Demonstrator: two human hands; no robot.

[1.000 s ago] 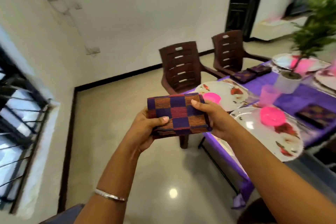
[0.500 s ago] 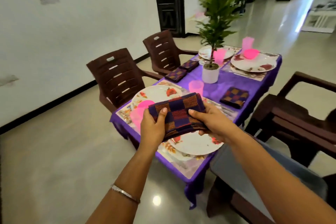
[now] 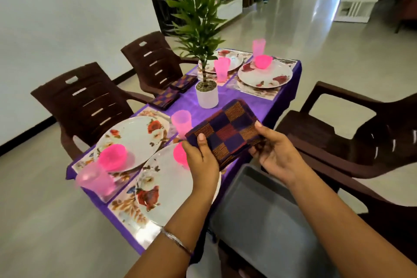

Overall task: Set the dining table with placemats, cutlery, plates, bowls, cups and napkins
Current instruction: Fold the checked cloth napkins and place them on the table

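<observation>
Bench [image 3: 279,99] under a purple cloth, with plates, pink bowls and cups already set, presumably awaiting napkins. Folded checked napkin [image 3: 225,131] held flat above its near right edge; left hand [image 3: 202,160] and right hand [image 3: 274,153] each grip an end, thumbs on top, likely to keep the fold.

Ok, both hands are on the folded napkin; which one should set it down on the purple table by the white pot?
Right hand, probably. It holds the napkin at the end nearer the white pot and bare cloth; the left hand sits over the near plate.
</observation>
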